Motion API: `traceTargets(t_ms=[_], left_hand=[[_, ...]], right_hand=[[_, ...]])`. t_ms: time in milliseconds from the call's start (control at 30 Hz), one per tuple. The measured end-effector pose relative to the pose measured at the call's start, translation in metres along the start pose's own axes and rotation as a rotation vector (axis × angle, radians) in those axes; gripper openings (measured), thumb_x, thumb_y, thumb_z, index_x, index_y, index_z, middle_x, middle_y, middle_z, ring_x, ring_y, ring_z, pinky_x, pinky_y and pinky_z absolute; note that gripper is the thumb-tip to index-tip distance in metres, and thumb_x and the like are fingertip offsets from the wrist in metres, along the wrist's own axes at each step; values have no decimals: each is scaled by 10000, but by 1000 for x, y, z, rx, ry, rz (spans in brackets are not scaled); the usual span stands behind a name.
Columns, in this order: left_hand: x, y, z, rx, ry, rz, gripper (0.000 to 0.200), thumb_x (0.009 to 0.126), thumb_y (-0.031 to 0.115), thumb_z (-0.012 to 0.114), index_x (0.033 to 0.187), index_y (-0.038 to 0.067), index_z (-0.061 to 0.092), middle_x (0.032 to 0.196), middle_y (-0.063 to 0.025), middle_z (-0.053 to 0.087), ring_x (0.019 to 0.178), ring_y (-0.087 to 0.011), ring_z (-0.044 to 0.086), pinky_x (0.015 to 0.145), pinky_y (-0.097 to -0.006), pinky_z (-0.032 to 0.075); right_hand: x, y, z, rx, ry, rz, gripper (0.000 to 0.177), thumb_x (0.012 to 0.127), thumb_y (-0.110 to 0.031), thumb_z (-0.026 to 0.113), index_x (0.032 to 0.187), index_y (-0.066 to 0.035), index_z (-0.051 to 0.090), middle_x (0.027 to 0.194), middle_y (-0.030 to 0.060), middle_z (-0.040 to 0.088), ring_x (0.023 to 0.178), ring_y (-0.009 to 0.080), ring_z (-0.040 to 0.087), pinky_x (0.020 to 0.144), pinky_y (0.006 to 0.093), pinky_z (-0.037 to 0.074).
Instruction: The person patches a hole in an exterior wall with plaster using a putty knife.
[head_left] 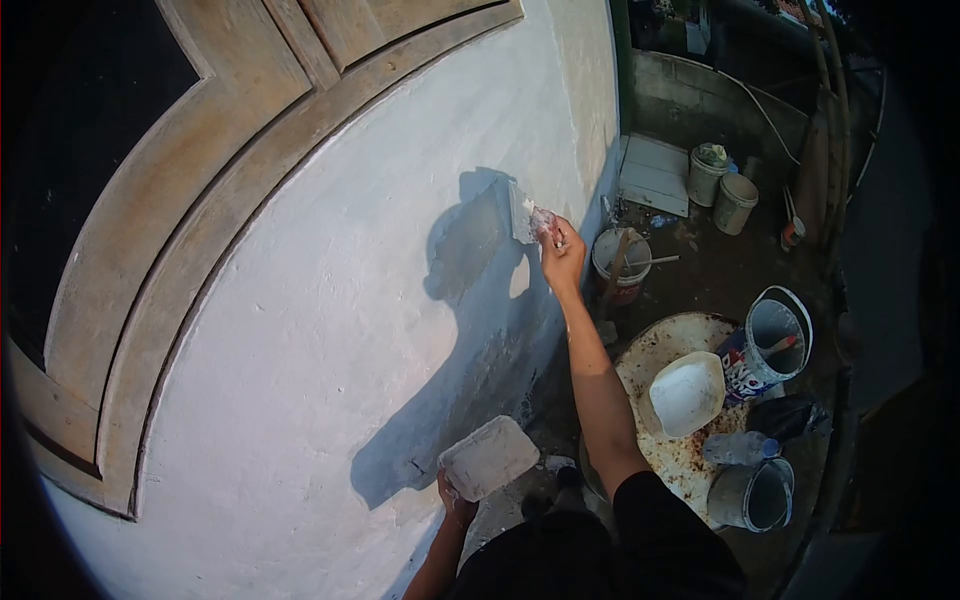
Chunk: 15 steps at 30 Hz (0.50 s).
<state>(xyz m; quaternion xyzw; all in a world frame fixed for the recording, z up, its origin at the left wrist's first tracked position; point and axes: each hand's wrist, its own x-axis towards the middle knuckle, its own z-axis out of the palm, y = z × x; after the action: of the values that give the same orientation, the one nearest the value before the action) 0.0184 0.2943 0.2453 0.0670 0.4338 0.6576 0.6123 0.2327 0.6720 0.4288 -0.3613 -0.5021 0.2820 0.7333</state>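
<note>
My right hand (563, 255) is closed around the handle of a putty knife (522, 212), whose wide blade lies at the white wall (300, 330). Whitish smears cover the blade and handle. Low beside the wall, my left hand (458, 500) grips the edge of a pale rectangular plastic tub (490, 458), which is coated with dried white material. Its inside cannot be made out clearly. The shadow of my arm and head falls across the wall around the blade.
A wooden window frame (200, 250) borders the wall. To my right, a stained round table (660, 345) bears a white basin (688, 393), a bucket with a brush (775, 340), a plastic bottle (735, 448) and a grey pail (752, 497). Several buckets stand on the ground beyond.
</note>
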Motion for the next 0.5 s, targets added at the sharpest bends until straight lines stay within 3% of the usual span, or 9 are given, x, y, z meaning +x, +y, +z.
traceTargets(t_ms=[267,367,500], left_hand=[[-1,-2,-6,12,-13,45,556,946,479,343,1339,117,496,1294,-95,567,1202,-308,529,1035,-468,409],[-5,-1,1,108,-60,122,563,944,483,338,1348,119,488,1305,-97,560,1213,-309,522,1046,-472,399],[0,-5,-6,-9,-30,36,577,942,490,329,1364,123,471,1327,-100,544,1232,-311,507,1062,-476,380]], right_hand=[[7,22,6,-31,-204,99,229,888,59,568,1112,58,615,975,70,689,897,101,628,809,227,474],[1,25,10,93,-189,65,218,885,72,571,1101,74,603,995,84,683,914,114,632,814,230,476],[-4,17,10,120,-200,63,226,884,69,574,1109,83,594,1004,93,680,909,119,634,811,235,479]])
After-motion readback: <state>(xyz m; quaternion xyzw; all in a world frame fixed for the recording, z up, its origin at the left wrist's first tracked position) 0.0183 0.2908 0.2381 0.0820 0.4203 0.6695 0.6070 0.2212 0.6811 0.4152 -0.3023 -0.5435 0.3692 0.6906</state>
